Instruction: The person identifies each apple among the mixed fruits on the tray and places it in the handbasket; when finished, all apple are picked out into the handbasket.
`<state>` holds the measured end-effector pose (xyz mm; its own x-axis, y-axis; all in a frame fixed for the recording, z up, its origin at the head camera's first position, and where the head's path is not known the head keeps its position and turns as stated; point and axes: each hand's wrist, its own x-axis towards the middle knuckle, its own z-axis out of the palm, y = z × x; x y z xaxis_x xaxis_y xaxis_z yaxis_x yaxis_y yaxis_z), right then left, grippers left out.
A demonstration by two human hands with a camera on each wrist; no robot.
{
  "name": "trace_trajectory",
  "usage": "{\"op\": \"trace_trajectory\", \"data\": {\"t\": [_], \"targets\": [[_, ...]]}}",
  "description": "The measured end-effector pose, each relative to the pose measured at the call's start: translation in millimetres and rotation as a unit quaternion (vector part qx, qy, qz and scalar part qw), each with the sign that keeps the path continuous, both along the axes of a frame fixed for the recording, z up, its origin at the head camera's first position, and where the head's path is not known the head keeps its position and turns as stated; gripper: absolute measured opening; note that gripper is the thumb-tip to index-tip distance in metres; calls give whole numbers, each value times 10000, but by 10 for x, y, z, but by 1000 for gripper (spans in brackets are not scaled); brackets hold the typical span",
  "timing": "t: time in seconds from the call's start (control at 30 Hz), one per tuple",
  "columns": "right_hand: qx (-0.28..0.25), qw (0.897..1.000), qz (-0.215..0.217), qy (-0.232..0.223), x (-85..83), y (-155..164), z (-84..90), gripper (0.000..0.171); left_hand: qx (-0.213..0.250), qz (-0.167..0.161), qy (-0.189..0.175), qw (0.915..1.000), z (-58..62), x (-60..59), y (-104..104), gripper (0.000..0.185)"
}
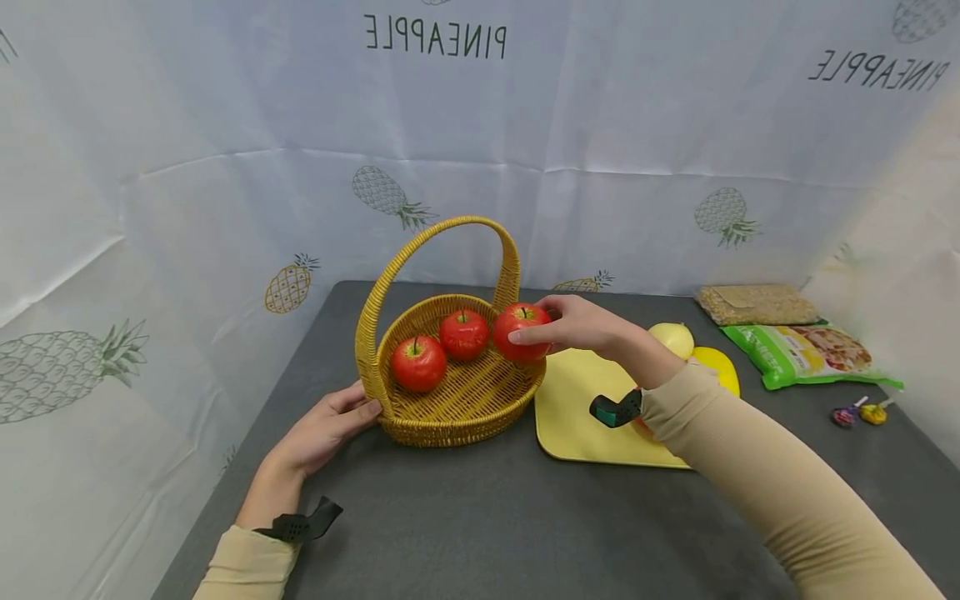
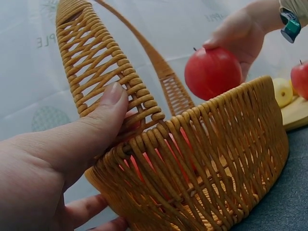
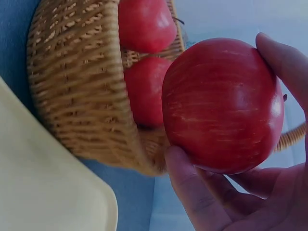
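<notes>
A yellow wicker basket (image 1: 450, 433) with a tall arched handle holds two red apples, one at the left (image 1: 418, 364) and one farther back (image 1: 464, 335). My left hand (image 1: 330, 425) grips the basket's left side, its thumb (image 2: 113, 96) pressed on the foot of the handle in the left wrist view. Over the basket's right rim, my right hand (image 1: 581, 325) holds a third red apple (image 1: 517, 342) between thumb and fingers. In the right wrist view this apple (image 3: 221, 106) appears large, stem pointing right, beside the basket's rim.
Right of the basket lies a yellow tray (image 1: 585, 417) with a pale yellow round fruit (image 1: 672, 339), a yellow item (image 1: 717, 369) and a red apple (image 2: 301, 79). Farther right are a grain pack (image 1: 757, 305), a green bag (image 1: 813, 350) and two lollipops (image 1: 843, 415). A curtain hangs behind.
</notes>
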<state>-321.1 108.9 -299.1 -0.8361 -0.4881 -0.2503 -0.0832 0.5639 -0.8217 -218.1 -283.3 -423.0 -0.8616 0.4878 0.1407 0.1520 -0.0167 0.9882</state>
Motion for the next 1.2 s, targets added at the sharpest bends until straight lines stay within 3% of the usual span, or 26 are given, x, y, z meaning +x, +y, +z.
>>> {"op": "trace_trajectory", "data": {"t": [0.57, 0.87, 1.2], "targets": [[406, 9972, 604, -174, 19, -337, -56, 69, 5, -27, -5, 10000, 18, 8, 5, 50], [768, 9834, 1634, -183, 27, -498, -41, 68, 16, -37, -40, 10000, 38, 16, 1, 50], [1149, 9746, 1919, -50, 31, -697, -62, 79, 68, -87, 11, 9999, 33, 25, 7, 49]]}}
